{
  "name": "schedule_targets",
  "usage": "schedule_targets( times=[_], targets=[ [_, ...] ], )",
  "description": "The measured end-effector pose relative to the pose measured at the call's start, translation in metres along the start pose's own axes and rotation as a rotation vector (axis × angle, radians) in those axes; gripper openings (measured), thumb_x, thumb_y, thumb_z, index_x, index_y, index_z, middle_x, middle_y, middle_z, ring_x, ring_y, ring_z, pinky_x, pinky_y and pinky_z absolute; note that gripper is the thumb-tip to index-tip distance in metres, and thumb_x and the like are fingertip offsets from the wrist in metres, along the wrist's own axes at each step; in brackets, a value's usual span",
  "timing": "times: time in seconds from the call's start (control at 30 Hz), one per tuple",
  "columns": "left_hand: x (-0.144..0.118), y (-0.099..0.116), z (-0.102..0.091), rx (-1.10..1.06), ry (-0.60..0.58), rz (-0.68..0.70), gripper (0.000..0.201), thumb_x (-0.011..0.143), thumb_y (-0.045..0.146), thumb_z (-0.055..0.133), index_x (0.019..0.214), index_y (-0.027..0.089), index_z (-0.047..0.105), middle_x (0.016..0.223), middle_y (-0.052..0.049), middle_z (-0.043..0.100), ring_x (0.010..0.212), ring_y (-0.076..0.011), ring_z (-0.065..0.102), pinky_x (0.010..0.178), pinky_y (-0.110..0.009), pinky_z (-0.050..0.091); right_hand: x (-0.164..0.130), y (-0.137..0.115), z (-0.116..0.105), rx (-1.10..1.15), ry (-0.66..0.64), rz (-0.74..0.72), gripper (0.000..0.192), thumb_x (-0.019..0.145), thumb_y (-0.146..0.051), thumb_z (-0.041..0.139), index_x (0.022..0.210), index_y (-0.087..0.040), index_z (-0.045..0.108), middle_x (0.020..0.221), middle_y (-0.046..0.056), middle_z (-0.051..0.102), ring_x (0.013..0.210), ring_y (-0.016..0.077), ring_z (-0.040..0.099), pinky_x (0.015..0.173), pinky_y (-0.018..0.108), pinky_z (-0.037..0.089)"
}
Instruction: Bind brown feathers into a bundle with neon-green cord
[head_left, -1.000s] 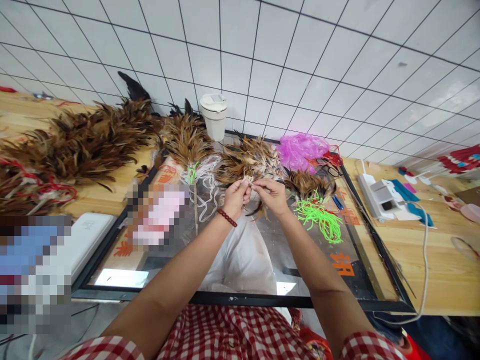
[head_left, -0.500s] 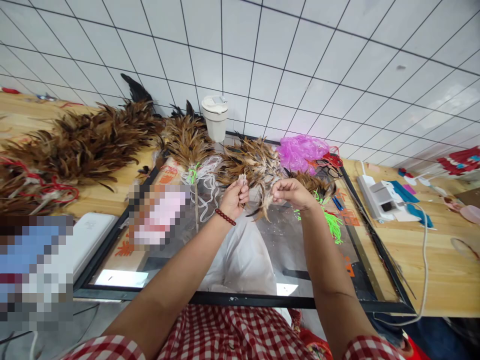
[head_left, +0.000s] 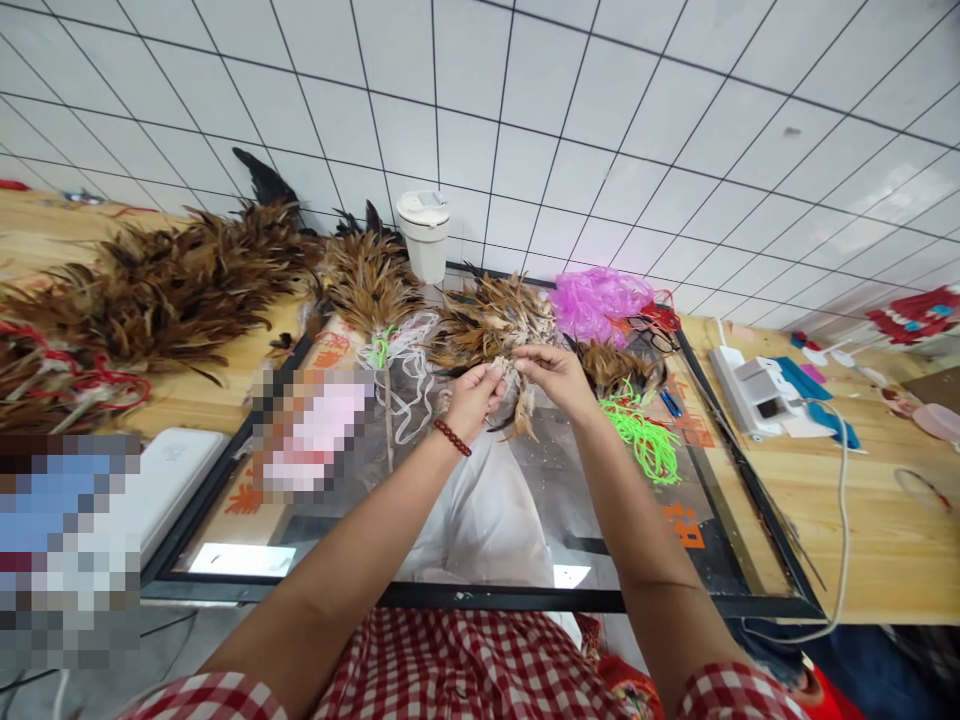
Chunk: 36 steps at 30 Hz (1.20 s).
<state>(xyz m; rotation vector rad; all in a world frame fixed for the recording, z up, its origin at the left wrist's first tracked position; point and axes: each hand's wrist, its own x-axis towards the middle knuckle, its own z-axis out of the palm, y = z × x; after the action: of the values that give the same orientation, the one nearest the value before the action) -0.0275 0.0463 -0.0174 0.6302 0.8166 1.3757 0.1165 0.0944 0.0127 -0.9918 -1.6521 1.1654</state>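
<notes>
Over the middle of the framed glass, my left hand [head_left: 475, 393] is closed around small feathers, its thumb and fingertips pressed together. My right hand [head_left: 555, 378] pinches the pale quill ends of brown feathers [head_left: 523, 415] that hang below its fingers. The two hands nearly meet, and whether their fingertips touch is hard to make out. Just behind them lies a loose pile of brown feathers [head_left: 487, 318]. To the left, a feather duster [head_left: 370, 285] bound with green cord has its stick pointing toward me. Bright green string [head_left: 646, 440] lies right of my right hand.
A black-framed glass pane [head_left: 525, 598] covers the work surface. Large feather bundles [head_left: 172, 285] fill the left side. A white lidded cup [head_left: 424, 238] stands by the tiled wall, near a pink plastic bag [head_left: 600, 303]. At right are a power strip [head_left: 739, 390] and cable.
My right hand has moved left, bringing its feathers up against my left hand. More of the green string now shows. The view has shifted slightly.
</notes>
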Motion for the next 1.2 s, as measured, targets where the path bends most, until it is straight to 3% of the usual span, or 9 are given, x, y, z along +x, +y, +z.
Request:
schedule_targets(
  times=[0.17, 0.33, 0.57, 0.67, 0.77, 0.93, 1.03, 1.2],
  targets=[
    [-0.001, 0.002, -0.001, 0.005, -0.048, -0.039, 0.039, 0.064, 0.043, 0.079, 0.075, 0.011, 0.059, 0.052, 0.004, 0.048, 0.04, -0.0009, 0.031, 0.037, -0.015, 0.016, 0.001, 0.008, 0.013, 0.099, 0.089, -0.007, 0.016, 0.065, -0.035, 0.077, 0.074, -0.022, 0.075, 0.075, 0.002, 0.07, 0.07, 0.0155, 0.061, 0.068, 0.031, 0.049],
    [0.0, 0.001, -0.003, 0.028, -0.069, -0.066, 0.041, 0.062, 0.043, 0.08, 0.076, 0.01, 0.061, 0.051, 0.004, 0.047, 0.039, -0.0007, 0.031, 0.037, -0.015, 0.017, 0.001, 0.013, 0.011, 0.116, 0.058, -0.034, 0.012, 0.064, -0.033, 0.078, 0.07, -0.022, 0.076, 0.073, 0.001, 0.068, 0.072, 0.0145, 0.061, 0.074, 0.03, 0.048],
    [-0.001, 0.001, -0.003, 0.045, -0.105, -0.096, 0.042, 0.061, 0.045, 0.081, 0.07, 0.012, 0.055, 0.05, 0.005, 0.046, 0.037, -0.0004, 0.03, 0.037, -0.016, 0.018, -0.003, 0.015, -0.001, 0.197, -0.16, 0.07, 0.038, 0.072, -0.037, 0.075, 0.108, -0.026, 0.072, 0.085, 0.0, 0.07, 0.069, 0.0099, 0.057, 0.068, 0.026, 0.046],
    [-0.002, 0.001, -0.002, 0.052, -0.155, -0.106, 0.042, 0.062, 0.045, 0.08, 0.071, 0.012, 0.054, 0.05, 0.006, 0.045, 0.036, -0.0004, 0.029, 0.037, -0.016, 0.018, -0.005, 0.013, -0.001, 0.195, -0.22, 0.062, 0.038, 0.075, -0.038, 0.072, 0.111, -0.026, 0.071, 0.097, 0.001, 0.072, 0.08, 0.0117, 0.061, 0.078, 0.027, 0.047],
    [-0.001, 0.0, -0.002, 0.065, -0.176, -0.091, 0.041, 0.064, 0.044, 0.079, 0.07, 0.012, 0.054, 0.049, 0.006, 0.046, 0.037, -0.0004, 0.03, 0.037, -0.016, 0.019, -0.005, 0.014, 0.003, 0.216, -0.198, 0.062, 0.031, 0.073, -0.04, 0.074, 0.099, -0.024, 0.075, 0.093, 0.002, 0.072, 0.085, 0.0139, 0.062, 0.083, 0.029, 0.047],
    [-0.001, -0.002, -0.002, 0.091, -0.173, -0.064, 0.039, 0.064, 0.044, 0.078, 0.071, 0.011, 0.058, 0.049, 0.004, 0.048, 0.037, -0.001, 0.032, 0.037, -0.015, 0.02, -0.004, 0.017, 0.009, 0.332, -0.133, 0.104, 0.026, 0.066, -0.042, 0.079, 0.078, -0.02, 0.075, 0.079, 0.001, 0.068, 0.072, 0.0117, 0.059, 0.07, 0.025, 0.048],
    [-0.002, -0.001, -0.002, 0.105, -0.187, -0.121, 0.04, 0.064, 0.043, 0.079, 0.075, 0.01, 0.061, 0.051, 0.003, 0.051, 0.037, -0.0016, 0.036, 0.036, -0.014, 0.021, -0.005, 0.016, 0.01, 0.329, -0.139, 0.063, 0.025, 0.068, -0.042, 0.078, 0.072, -0.018, 0.071, 0.071, 0.0, 0.063, 0.064, 0.0094, 0.056, 0.062, 0.023, 0.047],
    [-0.003, 0.002, -0.002, -0.061, -0.266, -0.297, 0.043, 0.076, 0.053, 0.066, 0.076, 0.011, 0.061, 0.063, -0.005, 0.06, 0.055, -0.0117, 0.058, 0.049, -0.022, 0.046, -0.009, 0.013, 0.009, 0.362, -0.222, 0.141, 0.03, 0.072, -0.046, 0.074, 0.073, -0.018, 0.062, 0.055, -0.006, 0.051, 0.039, 0.0077, 0.047, 0.038, 0.021, 0.04]
  ],
)
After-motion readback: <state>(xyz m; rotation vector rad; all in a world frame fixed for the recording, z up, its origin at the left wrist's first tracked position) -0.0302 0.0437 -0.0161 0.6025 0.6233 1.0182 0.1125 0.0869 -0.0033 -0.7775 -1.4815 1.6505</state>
